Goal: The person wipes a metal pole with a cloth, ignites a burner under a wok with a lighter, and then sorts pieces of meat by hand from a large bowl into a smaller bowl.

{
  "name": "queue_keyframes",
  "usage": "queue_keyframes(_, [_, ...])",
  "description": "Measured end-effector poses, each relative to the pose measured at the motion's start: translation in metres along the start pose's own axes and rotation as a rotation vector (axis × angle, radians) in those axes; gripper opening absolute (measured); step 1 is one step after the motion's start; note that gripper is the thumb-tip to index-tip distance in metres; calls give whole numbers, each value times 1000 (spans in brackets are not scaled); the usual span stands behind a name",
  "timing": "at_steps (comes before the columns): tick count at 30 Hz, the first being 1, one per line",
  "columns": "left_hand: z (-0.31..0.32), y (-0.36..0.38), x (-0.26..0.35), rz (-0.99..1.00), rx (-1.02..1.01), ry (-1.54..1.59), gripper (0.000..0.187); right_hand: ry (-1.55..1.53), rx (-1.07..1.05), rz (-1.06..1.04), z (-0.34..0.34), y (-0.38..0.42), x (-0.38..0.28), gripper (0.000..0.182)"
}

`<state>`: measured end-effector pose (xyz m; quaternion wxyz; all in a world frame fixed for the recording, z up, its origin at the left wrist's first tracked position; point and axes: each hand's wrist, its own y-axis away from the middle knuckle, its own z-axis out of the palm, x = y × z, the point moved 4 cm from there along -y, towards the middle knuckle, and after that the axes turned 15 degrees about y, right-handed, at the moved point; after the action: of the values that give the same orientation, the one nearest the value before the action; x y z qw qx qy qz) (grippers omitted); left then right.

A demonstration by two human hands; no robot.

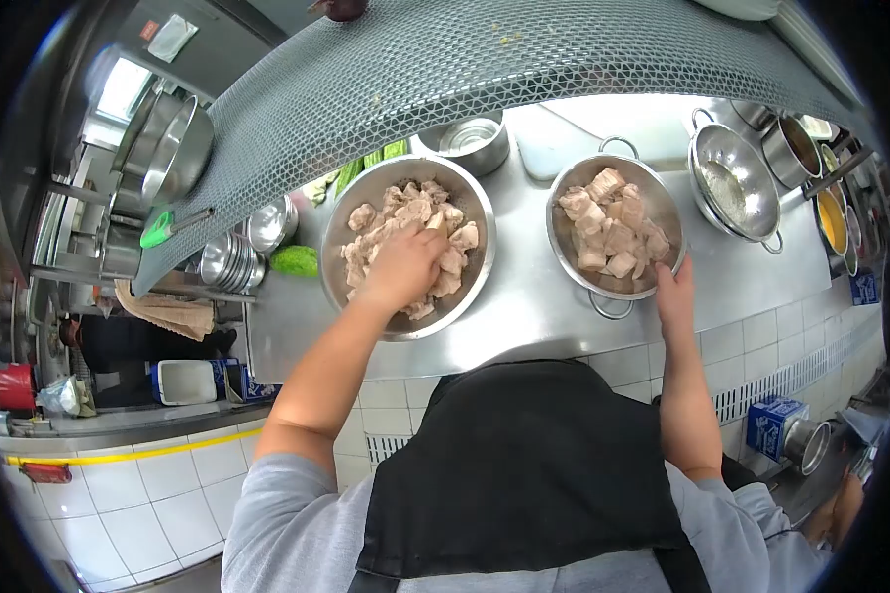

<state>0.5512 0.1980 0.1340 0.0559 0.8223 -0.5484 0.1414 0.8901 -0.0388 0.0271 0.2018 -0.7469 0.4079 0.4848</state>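
On the steel counter, a large steel bowl (338, 267) holds many pale meat chunks (405, 210). My left hand (405, 265) reaches into it with bent fingers on the chunks; the fingertips are partly hidden among the meat. To the right stands a two-handled steel colander (564, 259) with more pale chunks (613, 225) in it. My right hand (673, 287) grips the colander's lower right rim, thumb and fingers around the edge.
Behind the bowls are a steel pot (477, 148) and a white cutting board (564, 138). Empty strainers (732, 188) stand at the right. A mesh-covered shelf (445, 74) overhangs the counter. Green gourds (295, 261) and small bowls (229, 265) sit left. Another person's arm (841, 509) shows at lower right.
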Motion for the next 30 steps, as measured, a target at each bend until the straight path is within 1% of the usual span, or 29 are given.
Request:
queue_keyframes(1, [-4, 1, -4, -9, 72, 79, 28, 37, 6, 6, -2, 1, 1, 49])
queue_keyframes(2, [-8, 0, -1, -9, 71, 78, 28, 36, 6, 6, -5, 2, -5, 49])
queue_keyframes(4, [-14, 2, -14, -468, 72, 499, 14, 161, -45, 26, -7, 7, -19, 51])
queue_keyframes(5, [-20, 1, -16, -465, 70, 495, 14, 157, -42, 28, -3, 11, -22, 51])
queue_keyframes(7, [-27, 3, -29, -660, 95, 863, 19, 280, -62, 20, 5, 20, -27, 49])
queue_keyframes(8, [-30, 3, -33, -686, 61, 949, 20, 279, -58, 20, 11, 23, -25, 49])
queue_keyframes(9, [-30, 0, -35, -683, 62, 949, 20, 224, -60, -38, 21, 25, -23, 47])
queue_keyframes(10, [-28, -3, -36, -627, 80, 1020, 20, 169, -63, -97, 27, 27, -23, 45])
queue_keyframes(11, [-32, -6, -32, -573, 98, 1090, 20, 169, -63, -99, 31, 29, -30, 45])
queue_keyframes(13, [-32, -15, -23, -563, 109, 1105, 20, 105, -106, -115, 38, 34, -43, 42])
queue_keyframes(15, [-33, -28, -6, -554, 116, 1127, 20, 132, -87, -141, 42, 32, -38, 41])
queue_keyframes(17, [-34, -41, 11, -465, 12, 1028, 21, 71, -90, -159, 42, 33, -43, 41])
queue_keyframes(18, [-34, -47, 27, -431, 37, 1243, 29, 76, -94, -162, 42, 32, -43, 41])
queue_keyframes(19, [-38, -48, 35, -433, 41, 1248, 29, 80, -99, -167, 42, 31, -42, 41])
queue_keyframes(21, [-49, -51, 46, -356, 98, 1275, 36, 84, -103, -173, 42, 30, -43, 42])
queue_keyframes(22, [-50, -47, 40, -355, 97, 1276, 36, 83, -114, -165, 42, 31, -43, 40])
queue_keyframes(24, [-61, -29, 12, -434, 185, 1159, 37, 81, -118, -150, 40, 31, -41, 39])
queue_keyframes(25, [-67, -21, 3, -433, 181, 1159, 37, 6, -146, -141, 43, 30, -38, 36])
queue_keyframes(26, [-74, -10, -7, -499, 200, 1040, 37, -68, -174, -131, 45, 30, -35, 34])
queue_keyframes(27, [-80, 1, -18, -565, 218, 918, 38, -67, -175, -129, 45, 29, -32, 34])
queue_keyframes(28, [-85, 12, -29, -567, 218, 920, 38, -49, -161, -176, 45, 28, -32, 34])
queue_keyframes(29, [-90, 25, -45, -604, 221, 673, 40, -31, -150, -224, 45, 28, -33, 34])
queue_keyframes(30, [-95, 38, -59, -636, 223, 425, 42, -31, -155, -227, 45, 30, -35, 34])
